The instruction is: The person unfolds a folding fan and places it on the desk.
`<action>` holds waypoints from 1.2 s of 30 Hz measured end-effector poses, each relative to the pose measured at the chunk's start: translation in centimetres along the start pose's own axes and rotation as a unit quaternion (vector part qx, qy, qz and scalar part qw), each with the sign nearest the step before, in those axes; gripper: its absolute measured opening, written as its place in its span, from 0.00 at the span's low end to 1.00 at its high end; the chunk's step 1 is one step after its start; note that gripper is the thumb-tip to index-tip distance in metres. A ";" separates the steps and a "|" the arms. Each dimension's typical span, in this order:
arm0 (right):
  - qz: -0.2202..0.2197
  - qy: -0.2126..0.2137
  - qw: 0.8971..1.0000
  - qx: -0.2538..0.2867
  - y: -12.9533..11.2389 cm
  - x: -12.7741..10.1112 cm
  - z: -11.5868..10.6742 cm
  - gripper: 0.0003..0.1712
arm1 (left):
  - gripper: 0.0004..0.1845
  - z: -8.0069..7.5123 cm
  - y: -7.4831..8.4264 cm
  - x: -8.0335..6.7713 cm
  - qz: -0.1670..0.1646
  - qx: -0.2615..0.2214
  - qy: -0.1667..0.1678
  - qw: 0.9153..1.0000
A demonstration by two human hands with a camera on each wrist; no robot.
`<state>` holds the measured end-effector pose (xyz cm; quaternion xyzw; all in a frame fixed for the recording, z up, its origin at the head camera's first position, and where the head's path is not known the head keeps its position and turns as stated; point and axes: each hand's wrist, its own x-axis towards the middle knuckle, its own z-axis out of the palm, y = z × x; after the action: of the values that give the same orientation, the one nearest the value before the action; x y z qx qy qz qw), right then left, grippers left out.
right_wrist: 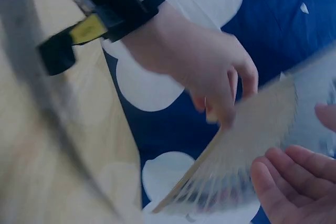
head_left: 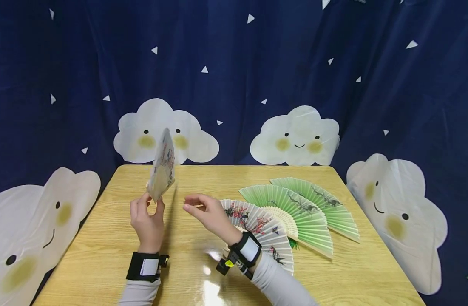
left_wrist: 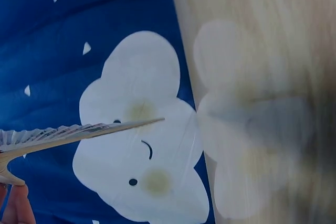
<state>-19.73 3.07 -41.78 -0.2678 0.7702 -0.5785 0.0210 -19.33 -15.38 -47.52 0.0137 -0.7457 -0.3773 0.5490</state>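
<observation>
My left hand [head_left: 147, 221] pinches a spread white folding fan [head_left: 164, 165] at its ribbed base and holds it upright above the table. In the head view the fan is nearly edge-on, with a dark and pink print. The left wrist view shows the fan [left_wrist: 79, 136] from its side, with the left fingertips [left_wrist: 20, 208] at its lower end. My right hand [head_left: 208, 212] hovers to the right of the fan, fingers slightly bent and holding nothing. In the right wrist view the pale ribs [right_wrist: 257, 129] lie between both hands, somewhat blurred.
A spread white fan [head_left: 272, 225] with pink blossoms lies partly beneath my right forearm. Beyond it two green fans [head_left: 314, 221] overlap on the wooden table [head_left: 103, 250]. A dark blue curtain [head_left: 234, 51] with cloud cutouts stands behind and beside the table.
</observation>
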 end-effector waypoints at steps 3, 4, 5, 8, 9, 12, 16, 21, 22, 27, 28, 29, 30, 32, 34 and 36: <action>-0.030 0.005 0.999 -0.036 -1.4 1.1 1.1 0.18 | 0.16 0.5 0.5 -0.8 -0.001 0.021 -0.027 0.999; -0.041 0.011 0.998 -0.050 -1.7 1.3 1.4 0.17 | 0.16 0.6 0.6 -1.0 0.001 0.025 -0.033 0.999; -0.053 0.018 0.997 -0.061 -1.9 1.6 1.7 0.16 | 0.16 0.8 0.7 -1.3 0.007 0.027 -0.034 0.999; -0.098 0.044 0.989 -0.098 -2.0 2.0 2.3 0.13 | 0.17 1.3 0.9 -2.0 0.035 0.031 -0.031 0.998; -0.111 0.052 0.987 -0.107 -1.9 2.0 2.4 0.13 | 0.17 1.3 1.0 -2.2 0.043 0.032 -0.029 0.998; -0.149 0.074 0.977 -0.130 -1.6 2.0 2.8 0.12 | 0.17 1.4 1.2 -2.8 0.053 0.038 -0.029 0.997; -0.178 0.111 0.962 -0.178 -1.4 2.0 3.0 0.11 | 0.16 1.2 1.2 -3.3 0.036 0.045 -0.045 0.997; -0.190 0.148 0.940 -0.242 -1.3 2.4 2.6 0.11 | 0.15 1.4 0.7 -3.1 0.025 0.045 -0.035 0.998; -0.188 0.149 0.941 -0.237 -1.4 2.5 2.5 0.12 | 0.15 1.5 0.6 -2.9 0.024 0.042 -0.028 0.998; -0.145 0.144 0.970 -0.133 -1.5 3.2 1.6 0.16 | 0.18 1.8 0.0 -1.6 -0.010 0.026 -0.004 1.000; -0.131 0.141 0.976 -0.103 -1.5 3.4 1.5 0.17 | 0.21 1.7 -0.1 -1.3 -0.034 0.018 -0.004 0.999; -0.113 0.137 0.981 -0.071 -1.4 3.5 1.3 0.17 | 0.24 1.7 -0.2 -1.1 -0.071 0.004 -0.007 0.997; -0.095 0.133 0.986 -0.039 -1.3 3.7 1.0 0.18 | 0.27 1.5 -0.3 -1.0 -0.119 -0.015 -0.012 0.993; -0.063 0.124 0.990 0.026 -1.0 4.0 0.6 0.19 | 0.34 1.2 -0.5 -0.6 -0.241 -0.089 -0.030 0.966; -0.036 0.117 0.989 0.085 -0.5 4.4 0.2 0.19 | 0.38 0.8 -0.7 -0.1 -0.373 -0.204 -0.062 0.903; -0.015 0.112 0.985 0.134 0.3 4.8 -0.2 0.19 | 0.36 0.2 -1.1 0.4 -0.488 -0.335 -0.092 0.801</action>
<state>-24.07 1.22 -40.63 -0.2075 0.6790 -0.7032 -0.0378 -20.09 -16.18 -47.88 0.1563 -0.5149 -0.8208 0.1919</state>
